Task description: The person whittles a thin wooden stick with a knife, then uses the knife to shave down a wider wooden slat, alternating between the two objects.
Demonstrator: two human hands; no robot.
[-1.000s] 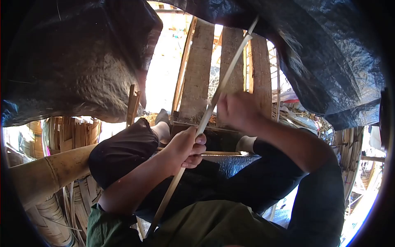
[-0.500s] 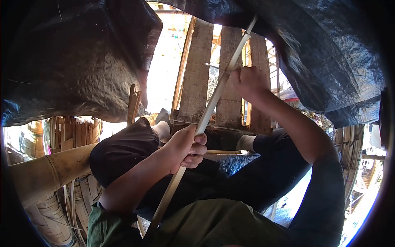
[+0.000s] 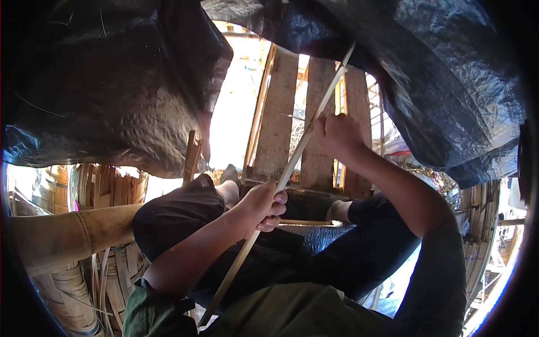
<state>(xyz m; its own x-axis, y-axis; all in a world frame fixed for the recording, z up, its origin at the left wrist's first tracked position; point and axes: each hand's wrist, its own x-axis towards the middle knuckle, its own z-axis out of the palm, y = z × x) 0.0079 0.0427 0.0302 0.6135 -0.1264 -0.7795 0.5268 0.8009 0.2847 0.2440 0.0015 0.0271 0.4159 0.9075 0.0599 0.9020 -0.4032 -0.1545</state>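
Note:
A long, pale bamboo strip runs at a slant from my lap up toward the dark tarp. My left hand is closed round its lower middle, the fingers wrapped over it. Higher up, my right hand is closed beside the strip, gripping a knife whose handle is hidden in the fist. The thin, pointed knife blade crosses the strip and pokes out on its left side. Above the blade, a sliver of the strip stands slightly split away near its upper end.
Dark tarps hang at left and right. Wooden planks stand ahead, beyond my feet. A thick bamboo pole lies by my left knee. Woven bamboo baskets stand below it. My legs are bent beneath the strip.
My right hand and the knife have slid a little down the strip, nearer my left hand. The view has tilted slightly, so the surroundings appear lower. My left hand keeps its hold.

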